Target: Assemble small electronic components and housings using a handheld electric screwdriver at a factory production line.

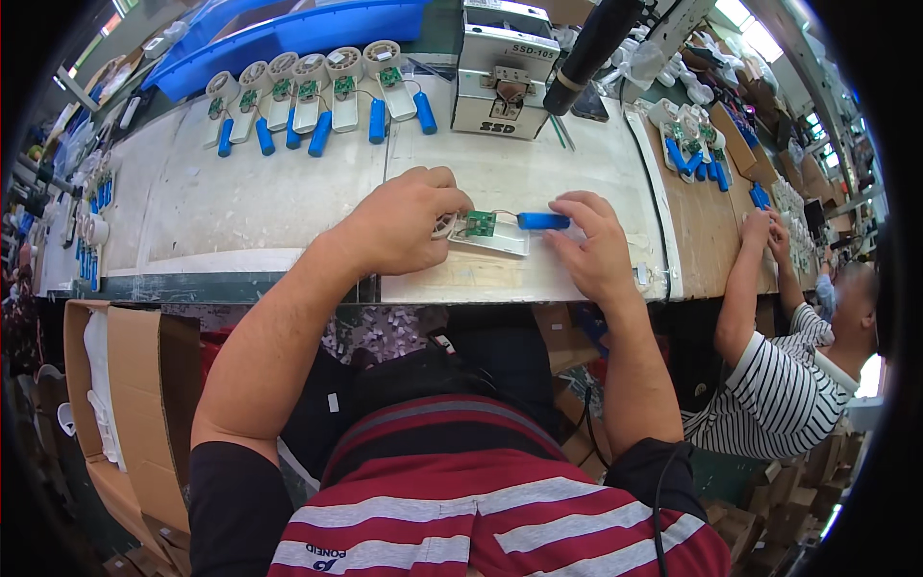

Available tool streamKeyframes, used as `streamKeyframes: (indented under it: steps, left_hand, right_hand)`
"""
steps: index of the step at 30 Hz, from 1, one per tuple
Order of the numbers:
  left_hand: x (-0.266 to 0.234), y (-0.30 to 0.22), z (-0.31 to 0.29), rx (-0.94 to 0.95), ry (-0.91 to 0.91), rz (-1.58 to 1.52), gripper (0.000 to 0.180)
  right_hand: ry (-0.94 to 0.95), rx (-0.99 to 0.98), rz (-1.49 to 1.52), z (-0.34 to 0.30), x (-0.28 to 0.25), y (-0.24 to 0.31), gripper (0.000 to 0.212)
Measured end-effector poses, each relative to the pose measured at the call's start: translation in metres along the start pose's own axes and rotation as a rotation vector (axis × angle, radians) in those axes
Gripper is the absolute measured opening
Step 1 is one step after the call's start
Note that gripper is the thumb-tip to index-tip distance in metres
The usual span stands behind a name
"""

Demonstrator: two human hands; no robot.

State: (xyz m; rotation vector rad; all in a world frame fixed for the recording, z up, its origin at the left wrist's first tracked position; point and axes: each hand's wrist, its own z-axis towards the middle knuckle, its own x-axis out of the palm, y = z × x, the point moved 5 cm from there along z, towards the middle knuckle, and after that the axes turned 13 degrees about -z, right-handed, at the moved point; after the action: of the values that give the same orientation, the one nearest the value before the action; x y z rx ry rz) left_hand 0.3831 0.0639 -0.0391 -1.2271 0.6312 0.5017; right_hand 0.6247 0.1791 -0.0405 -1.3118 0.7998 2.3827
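A white plastic housing (505, 240) lies on the bench in front of me, its round end toward my left. On it sits a small green circuit board (481, 224), with thin wires running to a blue cylindrical battery (538, 221). My left hand (409, 221) is closed around the housing's round end, which its fingers partly hide. My right hand (598, 245) has the battery's right end between thumb and fingers. The battery lies roughly level, just beyond the housing's right end.
Several similar housings (344, 106) with boards and blue batteries stand in a row at the back, before a blue bin (288, 43). A metal machine (505, 72) stands behind my hands. At right, a co-worker in a striped shirt (769, 394) works beside more assemblies (694, 144). An open cardboard box (144, 404) stands lower left.
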Motion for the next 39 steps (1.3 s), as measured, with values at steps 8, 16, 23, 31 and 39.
streamKeyframes:
  steps: [8, 16, 23, 31, 39]
  left_hand:
    - [0.001, 0.002, -0.002, 0.000, -0.015, -0.009, 0.042]
    - [-0.001, 0.005, -0.001, -0.001, 0.002, -0.165, 0.033]
    - [0.008, 0.007, 0.005, -0.068, -0.089, -0.200, 0.024]
    - [0.018, -0.021, -0.006, 0.045, -0.360, 0.202, 0.020]
    - [0.012, -0.011, -0.003, -0.048, -0.183, 0.025, 0.026]
  right_hand:
    - [-0.052, -0.312, 0.076, 0.012, 0.029, 0.063, 0.045]
    - [0.029, -0.294, 0.198, 0.020, 0.033, 0.051, 0.036]
    - [-0.006, -0.310, 0.235, 0.017, 0.035, 0.051, 0.036]
    - [-0.029, -0.275, 0.252, 0.012, 0.040, 0.052, 0.034]
    - [-0.037, -0.272, 0.284, 0.008, 0.049, 0.053, 0.036]
